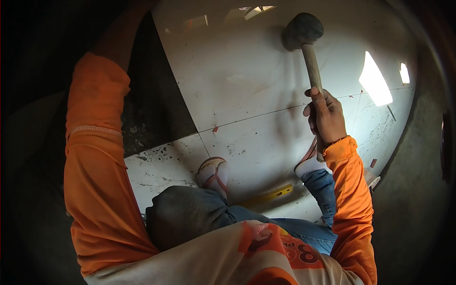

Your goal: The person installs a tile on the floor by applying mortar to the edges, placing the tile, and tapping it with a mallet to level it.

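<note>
My right hand point(327, 116) is wrapped round the wooden handle of a rubber mallet point(305, 31), with the thumb lying along the handle. The mallet's dark grey head points away from me over a glossy white floor tile point(247, 71). Its dark reflection shows beside the head; whether head and tile touch I cannot tell. My left arm point(102, 118), in an orange sleeve, stretches far forward on the left, past the tile's edge. The left hand itself lies beyond the dark upper rim of the picture.
Bare dark floor point(152, 104) borders the tiles on the left. A yellow spirit level point(270, 195) lies between my sandalled feet, partly behind my leg. Small red pieces, one a chip point(215, 129), sit at the tile joints. Grit point(159, 156) is scattered on the near tile.
</note>
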Demonstrator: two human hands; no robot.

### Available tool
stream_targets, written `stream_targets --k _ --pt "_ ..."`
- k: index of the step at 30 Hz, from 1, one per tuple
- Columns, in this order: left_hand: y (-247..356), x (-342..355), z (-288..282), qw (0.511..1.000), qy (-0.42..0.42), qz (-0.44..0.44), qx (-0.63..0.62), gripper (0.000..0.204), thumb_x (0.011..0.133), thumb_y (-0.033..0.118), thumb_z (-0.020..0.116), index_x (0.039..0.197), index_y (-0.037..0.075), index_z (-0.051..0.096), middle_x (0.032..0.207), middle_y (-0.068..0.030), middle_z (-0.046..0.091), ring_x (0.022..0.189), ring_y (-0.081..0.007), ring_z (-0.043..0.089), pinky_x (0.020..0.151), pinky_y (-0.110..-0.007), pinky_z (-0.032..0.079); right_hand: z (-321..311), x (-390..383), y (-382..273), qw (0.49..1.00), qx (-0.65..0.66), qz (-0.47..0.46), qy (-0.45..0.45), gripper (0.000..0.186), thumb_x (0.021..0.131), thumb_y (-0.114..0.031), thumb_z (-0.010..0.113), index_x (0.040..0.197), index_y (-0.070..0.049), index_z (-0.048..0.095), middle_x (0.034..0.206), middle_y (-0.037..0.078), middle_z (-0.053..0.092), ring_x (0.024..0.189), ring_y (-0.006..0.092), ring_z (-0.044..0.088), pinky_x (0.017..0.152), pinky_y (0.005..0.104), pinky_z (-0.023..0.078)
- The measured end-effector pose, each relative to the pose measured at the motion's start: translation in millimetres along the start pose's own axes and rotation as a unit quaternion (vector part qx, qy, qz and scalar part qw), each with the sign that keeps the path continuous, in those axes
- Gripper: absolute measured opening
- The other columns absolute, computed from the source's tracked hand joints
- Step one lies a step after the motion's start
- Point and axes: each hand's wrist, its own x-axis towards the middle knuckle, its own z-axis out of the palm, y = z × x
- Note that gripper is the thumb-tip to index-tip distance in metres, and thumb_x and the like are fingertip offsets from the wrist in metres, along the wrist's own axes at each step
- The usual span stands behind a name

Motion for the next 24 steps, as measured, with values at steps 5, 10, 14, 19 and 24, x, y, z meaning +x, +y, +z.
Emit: stream_targets --k 5,10,14,19,24 --pt "-3 10 1 0.953 -0.039 -0.109 -0.28 0.037 0.093 0.017 0.051 0.12 -0.008 0.057 0.118 -0.0226 0.06 0.106 -0.0318 0.059 0.092 -0.041 0.046 -5 -17 -34 0.998 -0.047 -0.014 -0.024 0.04 0.1 -0.039 0.048 0.11 -0.002 0.057 0.064 0.0 0.052 0.042 0.0048 0.042 0.036 0.0209 0.033" --pt "-10 4 11 0.95 0.105 -0.085 -0.28 0.043 0.092 0.017 0.051 0.128 -0.006 0.05 0.126 -0.0245 0.056 0.116 -0.0352 0.053 0.099 -0.042 0.041 -4 -24 -92 0.956 -0.03 -0.272 0.104 0.05 0.101 -0.046 0.039 0.115 -0.001 0.056 0.062 -0.002 0.047 0.043 0.0053 0.041 0.038 0.0216 0.035" --pt "2 6 6 0.952 0.129 -0.074 -0.266 0.045 0.091 0.013 0.049 0.133 -0.006 0.047 0.131 -0.0256 0.052 0.122 -0.037 0.049 0.103 -0.044 0.039 -25 22 -75 0.94 -0.202 -0.259 0.085 0.052 0.101 -0.047 0.037 0.107 0.001 0.056 0.054 -0.002 0.043 0.039 0.0075 0.039 0.037 0.0235 0.034" --pt "-16 4 35 0.916 0.179 -0.106 -0.343 0.047 0.09 0.009 0.047 0.134 -0.006 0.045 0.135 -0.0261 0.048 0.124 -0.0384 0.046 0.105 -0.045 0.036 -9 -14 -118 0.948 -0.22 -0.228 0.023 0.049 0.103 -0.045 0.031 0.106 -0.003 0.057 0.051 -0.004 0.037 0.033 0.005 0.031 0.031 0.0223 0.026" --pt "-6 19 27 0.927 0.171 -0.051 -0.33 0.051 0.087 0.007 0.046 0.136 -0.006 0.041 0.137 -0.0266 0.045 0.127 -0.0406 0.041 0.107 -0.046 0.033 -20 25 -91 0.938 -0.305 -0.144 0.077 0.044 0.102 -0.04 0.035 0.096 -0.002 0.056 0.052 0.001 0.042 0.033 0.0112 0.036 0.032 0.0279 0.031"
